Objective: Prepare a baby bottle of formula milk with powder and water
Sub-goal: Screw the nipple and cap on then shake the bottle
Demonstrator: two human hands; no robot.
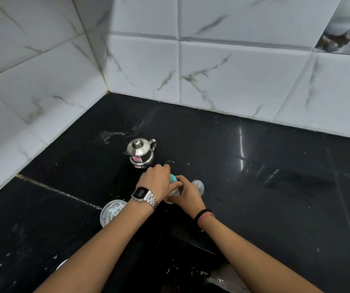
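A baby bottle (175, 192) with a teal ring (173, 178) at its top stands on the black counter (275, 197), mostly hidden by my hands. My left hand (156, 181), with a metal watch on the wrist, covers the teal top from above. My right hand (185, 194) wraps around the bottle's pale body. A clear dome cap (198, 185) sits on the counter just right of the bottle. A small steel kettle (140, 152) with a lid stands behind my left hand. A clear round container (111, 211) stands at the left, partly behind my left forearm.
White marble-pattern tiled walls (233, 70) close the counter at the back and left, meeting in a corner. A wet smear (115, 134) lies behind the kettle. The counter's front edge drops off between my forearms, with some pale debris (199, 273) below.
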